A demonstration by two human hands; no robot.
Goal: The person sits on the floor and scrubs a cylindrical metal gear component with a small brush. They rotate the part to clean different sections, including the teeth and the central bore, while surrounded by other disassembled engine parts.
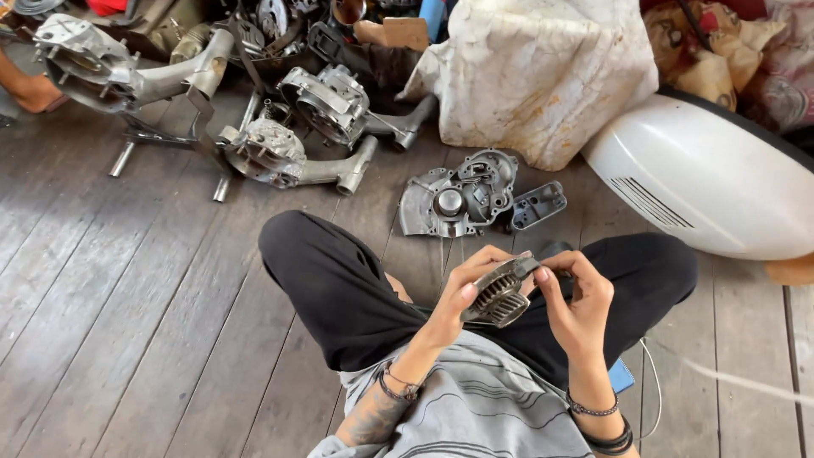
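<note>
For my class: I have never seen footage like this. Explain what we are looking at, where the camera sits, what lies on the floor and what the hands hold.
There is one picture, taken by a camera worn on a person's head and looking down. The person sits cross-legged on a wooden floor. There is no machine at work, only two bare hands. The left hand and the right hand together hold a small round metal part with ribs, gripped between the fingers above the lap. On the floor ahead lie a flat metal engine cover, a small dark cover and several grey engine casings. To the right sits a white curved body panel, and behind it a stained white sack.
</note>
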